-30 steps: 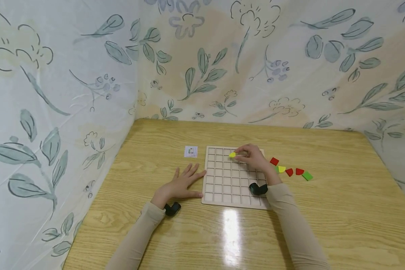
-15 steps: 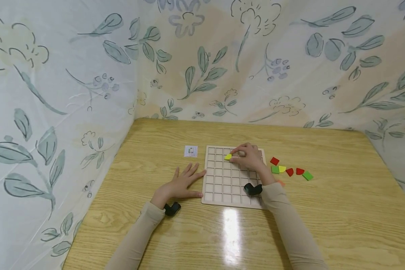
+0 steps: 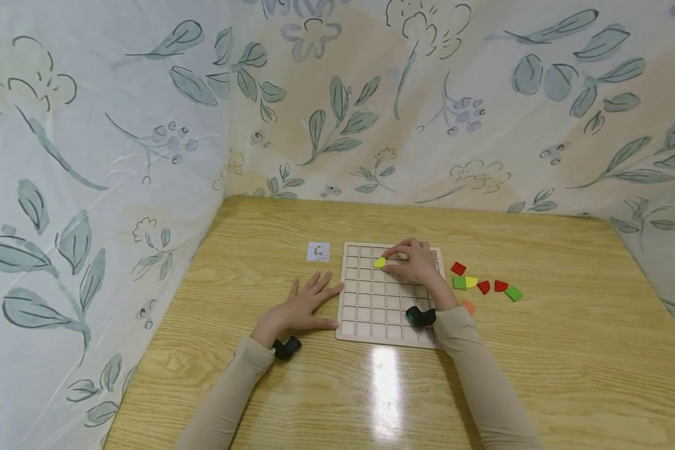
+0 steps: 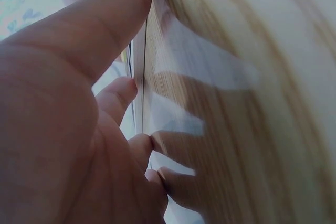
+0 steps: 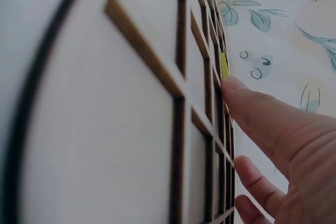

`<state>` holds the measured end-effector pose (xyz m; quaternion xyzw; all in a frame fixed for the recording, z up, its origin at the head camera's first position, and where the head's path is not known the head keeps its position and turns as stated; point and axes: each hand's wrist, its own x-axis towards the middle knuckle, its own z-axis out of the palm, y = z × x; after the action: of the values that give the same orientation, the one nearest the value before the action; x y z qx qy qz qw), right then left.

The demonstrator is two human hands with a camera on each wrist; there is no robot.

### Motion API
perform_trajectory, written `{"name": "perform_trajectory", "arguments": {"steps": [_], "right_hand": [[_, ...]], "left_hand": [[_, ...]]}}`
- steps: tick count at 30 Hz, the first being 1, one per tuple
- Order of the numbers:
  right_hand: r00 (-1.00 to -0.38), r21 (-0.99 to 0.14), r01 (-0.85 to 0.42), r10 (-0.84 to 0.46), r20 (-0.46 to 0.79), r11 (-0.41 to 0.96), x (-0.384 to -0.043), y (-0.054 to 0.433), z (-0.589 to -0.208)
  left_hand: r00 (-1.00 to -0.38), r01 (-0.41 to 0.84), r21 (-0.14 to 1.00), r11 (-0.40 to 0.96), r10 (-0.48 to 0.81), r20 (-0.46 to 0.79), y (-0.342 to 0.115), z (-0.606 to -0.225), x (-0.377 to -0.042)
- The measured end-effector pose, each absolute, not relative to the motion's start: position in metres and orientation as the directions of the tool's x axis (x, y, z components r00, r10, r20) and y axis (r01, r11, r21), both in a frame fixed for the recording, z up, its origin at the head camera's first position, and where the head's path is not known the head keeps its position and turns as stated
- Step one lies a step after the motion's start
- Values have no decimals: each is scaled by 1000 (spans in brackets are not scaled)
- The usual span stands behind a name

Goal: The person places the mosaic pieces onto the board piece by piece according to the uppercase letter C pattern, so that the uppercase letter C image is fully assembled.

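A pale wooden grid board [image 3: 362,312] lies on the table. Over its upper part, my right hand [image 3: 413,262] pinches a yellow piece with one rounded side [image 3: 379,263] between thumb and fingertips, at a cell in the second row. In the right wrist view the thumb [image 5: 252,103] touches the yellow piece [image 5: 224,65], which appears edge-on by the grid ridges. My left hand [image 3: 300,307] rests on the table with fingers spread, its thumb and index fingertip at the board's left edge. The left wrist view shows those spread fingers [image 4: 118,98] near the board's side.
A small printed pattern card [image 3: 318,252] lies left of the board's top corner. Right of the board are a red square [image 3: 458,269], green squares [image 3: 459,283], a yellow rounded piece [image 3: 471,282], red rounded pieces [image 3: 484,287] and an orange piece [image 3: 469,307]. Floral cloth [image 3: 337,169] hangs behind the table.
My right hand has moved slightly left and toward me with the yellow piece, from the top row to the second row, then stayed nearly still. The left hand has not moved.
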<state>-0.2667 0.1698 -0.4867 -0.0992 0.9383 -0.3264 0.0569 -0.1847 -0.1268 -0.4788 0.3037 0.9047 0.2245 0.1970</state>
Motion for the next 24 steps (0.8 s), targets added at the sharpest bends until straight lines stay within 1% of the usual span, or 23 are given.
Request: {"name": "perform_trajectory", "arguments": {"steps": [16,24], "right_hand": [[-970,-581,-154,-235,-67,799,-269,167,-480],[-961,-637,-175,-271,-55,751,-270,173,-482]], "left_hand": [[-740,455,523,721,632,-228,-125,-484,-187],[-748,435,528,730,619,-240,-126,-484,-188]]}}
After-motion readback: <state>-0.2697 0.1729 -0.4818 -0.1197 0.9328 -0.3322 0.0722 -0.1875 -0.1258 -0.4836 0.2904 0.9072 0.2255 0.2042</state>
